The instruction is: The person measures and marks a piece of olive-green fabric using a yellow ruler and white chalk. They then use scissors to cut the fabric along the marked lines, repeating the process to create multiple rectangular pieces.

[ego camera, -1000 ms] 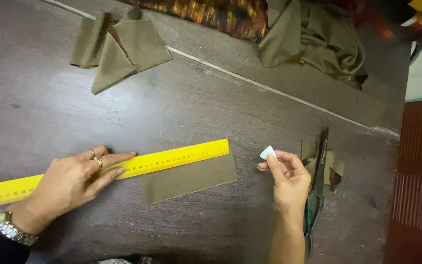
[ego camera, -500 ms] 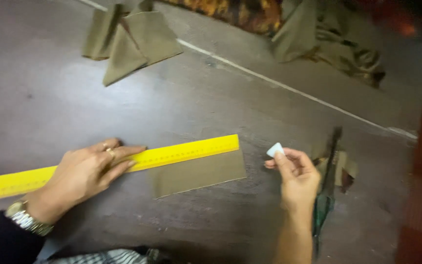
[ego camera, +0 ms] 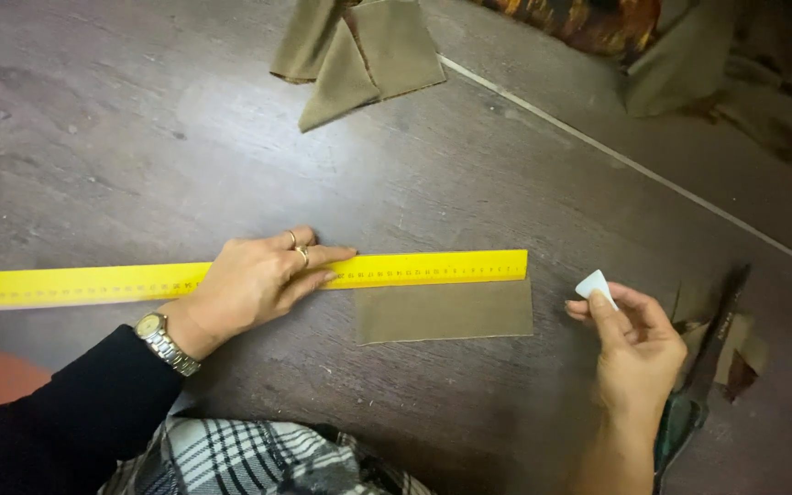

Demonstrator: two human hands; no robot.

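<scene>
Both hands low: left hand (ego camera: pixel 254 280) flat on ruler (ego camera: pixel 433 268), right hand (ego camera: pixel 634 344) pinching chalk (ego camera: pixel 594 284).

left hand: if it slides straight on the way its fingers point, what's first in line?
The left hand lies flat on the yellow ruler, fingers pointing right along it. Going on, it would run along the ruler's bare right part, just above the olive fabric piece; nothing else shows on that line before the ruler's end.

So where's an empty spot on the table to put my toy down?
The widest bare table lies above the yellow ruler, left of the folded olive cloths. Another bare stretch runs between ruler and white seam line. It's crowded by the right hand, where scissors and scraps lie.
</scene>
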